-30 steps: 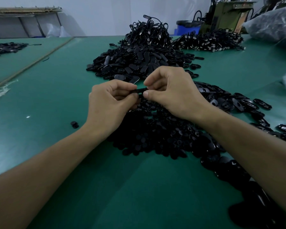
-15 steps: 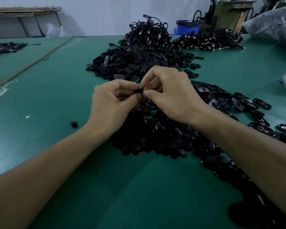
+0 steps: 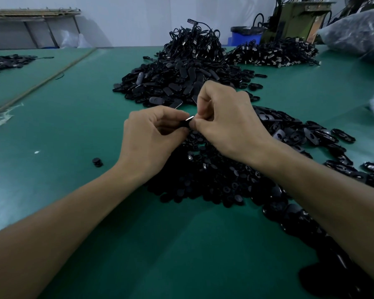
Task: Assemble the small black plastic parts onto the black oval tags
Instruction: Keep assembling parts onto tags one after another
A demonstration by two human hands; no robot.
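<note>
- The table (image 3: 73, 212) is showing plain deep green, no pattern.
- The heap of oval tags (image 3: 181, 83) is gleaming glossy black with grey glints.
- The pile of small parts (image 3: 214, 180) is reading dull black all over.
- The piece (image 3: 187, 121) being pinched is looking black, one pale edge catching light.
- The bin (image 3: 244, 39) is glowing bright blue.
- The machine (image 3: 294, 20) is showing olive green.
- The wall (image 3: 127, 22) is looking plain greyish white.

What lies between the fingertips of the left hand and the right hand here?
In the head view, a small black piece with a glinting edge, pinched from both sides by the left hand and right hand.
</note>
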